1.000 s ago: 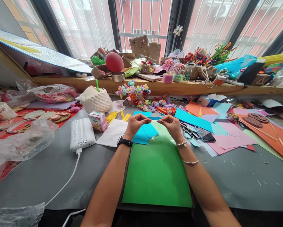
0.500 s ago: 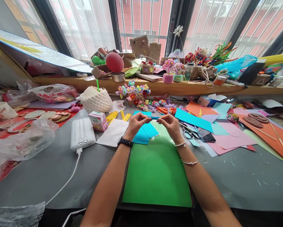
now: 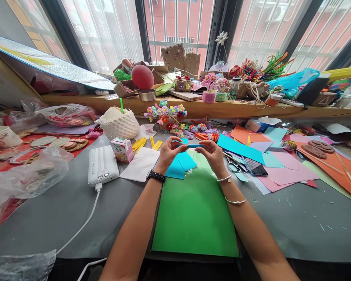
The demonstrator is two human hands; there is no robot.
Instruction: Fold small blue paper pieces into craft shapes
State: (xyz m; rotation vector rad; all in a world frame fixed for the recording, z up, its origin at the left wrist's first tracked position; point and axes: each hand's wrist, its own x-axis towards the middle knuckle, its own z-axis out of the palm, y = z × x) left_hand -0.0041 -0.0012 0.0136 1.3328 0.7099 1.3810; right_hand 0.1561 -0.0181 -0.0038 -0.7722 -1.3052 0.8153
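Between my two hands is a narrow strip of blue paper (image 3: 193, 146), held level above the far end of a green sheet (image 3: 195, 218). My left hand (image 3: 171, 153) pinches its left end between thumb and fingertips. At the other end, my right hand (image 3: 211, 153) grips it the same way. Blue paper pieces (image 3: 177, 168) lie under and beside my left hand. A longer blue paper rectangle (image 3: 240, 149) rests to the right of my right hand, close to scissors (image 3: 234, 165) and a phone (image 3: 255, 167).
On the left are a white power bank (image 3: 102, 166) with a cable, a small drink carton (image 3: 122, 150), a coconut in white netting (image 3: 119, 123) and yellow folded strips (image 3: 139, 145). Coloured paper sheets (image 3: 289, 169) spread to the right. Crochet flowers (image 3: 165, 113) stand behind my hands.
Both hands stay in nearly the same place on the blue strip. Their fingers have shifted slightly, with the right fingertips a little more raised.
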